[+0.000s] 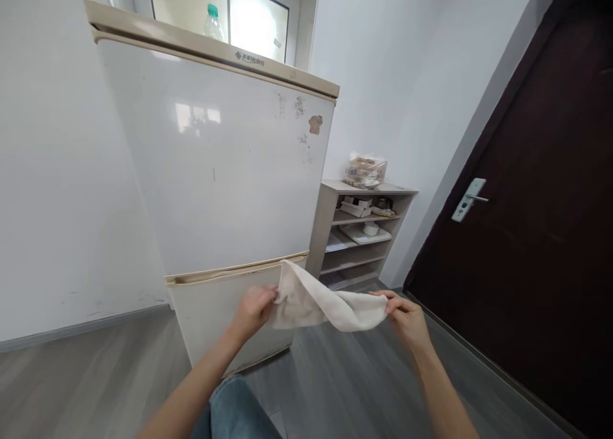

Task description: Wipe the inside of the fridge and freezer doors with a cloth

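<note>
A whitish cloth (330,301) with greyish stains on its left part is stretched between my two hands, in front of the lower part of the fridge. My left hand (255,308) is closed on the cloth's left edge. At the other end, my right hand (403,315) pinches a corner between thumb and fingers. The cloth sags in a fold along its middle, and one corner sticks up. Behind it stands the white two-door fridge (225,164), both doors closed, with brown marks and peeled patches near the upper right of its top door.
A low shelf unit (328,225) stands right of the fridge, with a filled plastic bag (364,172) on top and boxes inside. A bottle with a green cap (213,23) shows above the fridge. A dark door (536,215) is at the right, over a grey floor (345,388).
</note>
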A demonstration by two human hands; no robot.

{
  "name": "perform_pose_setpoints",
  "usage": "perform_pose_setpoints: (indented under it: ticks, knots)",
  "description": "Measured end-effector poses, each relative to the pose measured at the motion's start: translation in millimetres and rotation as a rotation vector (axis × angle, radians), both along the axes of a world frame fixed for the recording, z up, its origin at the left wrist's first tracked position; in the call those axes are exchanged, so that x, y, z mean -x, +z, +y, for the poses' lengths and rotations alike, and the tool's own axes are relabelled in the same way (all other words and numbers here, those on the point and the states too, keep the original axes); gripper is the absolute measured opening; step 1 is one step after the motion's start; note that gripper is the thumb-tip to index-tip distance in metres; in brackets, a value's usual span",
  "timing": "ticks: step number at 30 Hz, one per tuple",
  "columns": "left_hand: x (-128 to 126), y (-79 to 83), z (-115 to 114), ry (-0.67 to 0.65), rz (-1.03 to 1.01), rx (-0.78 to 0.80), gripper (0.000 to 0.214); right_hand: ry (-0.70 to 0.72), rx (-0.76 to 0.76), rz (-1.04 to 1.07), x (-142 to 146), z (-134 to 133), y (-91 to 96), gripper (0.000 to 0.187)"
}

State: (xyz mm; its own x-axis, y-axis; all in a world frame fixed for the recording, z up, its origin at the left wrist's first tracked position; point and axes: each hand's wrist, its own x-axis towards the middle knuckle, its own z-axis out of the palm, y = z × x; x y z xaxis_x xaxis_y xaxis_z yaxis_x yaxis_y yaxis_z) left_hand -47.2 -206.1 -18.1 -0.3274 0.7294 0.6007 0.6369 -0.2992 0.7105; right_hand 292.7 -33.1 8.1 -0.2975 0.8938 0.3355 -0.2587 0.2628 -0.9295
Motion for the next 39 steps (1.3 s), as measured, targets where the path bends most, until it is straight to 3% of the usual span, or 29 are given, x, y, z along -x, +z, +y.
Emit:
perform_pose_setpoints:
  ticks: [3, 6, 10, 15, 21, 27, 34, 39]
  knots:
    - [1, 2.1, -7, -0.075, 0.117, 0.005, 0.015, -0.037, 0.003, 0.035, 1, -1, 2.0, 0.024]
    - [-2, 4.2, -10, -0.03, 0.061, -0.029, 0.015, -0.067, 0.01, 0.055, 1, 1, -0.3, 0.023]
    - [-15, 10.5, -6, 0.004, -0.224, 0.023, 0.004, -0.118, 0.034, 0.031, 4, 3, -1.9, 0.023]
    - [-28, 15.5, 6, -0.182, -0.713, 0.174, 0.013, -0.169, 0.192, 0.032, 17, 0, 3.3, 0.029]
    - [-32, 10.0, 4, -0.324, -0.884, 0.34, 0.024, -0.058, 0.287, 0.004, 20, -3, 5.9, 0.048]
    - [-15, 11.7, -10, -0.369, -0.835, 0.421, 0.049, -0.049, 0.027, -0.283, 7, -7, 5.0, 0.048]
    - [3, 0.4, -31, -0.439, -0.988, 0.462, 0.052, 0.074, -0.237, -0.646, 10, -22, 11.9, 0.038]
    - [21, -3.4, -60, -0.557, -1.022, 0.461, 0.047, 0.272, -0.164, -0.608, 13, -31, 22.9, 0.037]
